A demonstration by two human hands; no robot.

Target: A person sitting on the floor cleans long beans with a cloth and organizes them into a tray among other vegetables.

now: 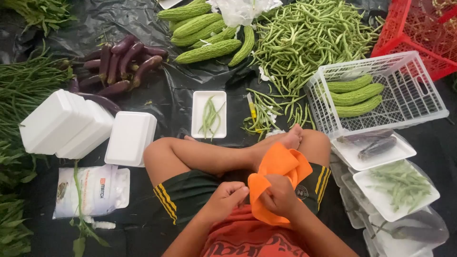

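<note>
Sitting cross-legged here, bare shins folded across each other with one foot poking out toward the right knee. Both forearms come in low over the lap, elbows tucked close to the body. Left hand (227, 197) is curled into a loose fist, knuckles up, thumb tucked along the side. Right hand (278, 195) is bunched tight too, fingers pinched closed, sitting just beside the left.

Soft even daylight, faint shadows, sharp focus, slight edge distortion.
</note>
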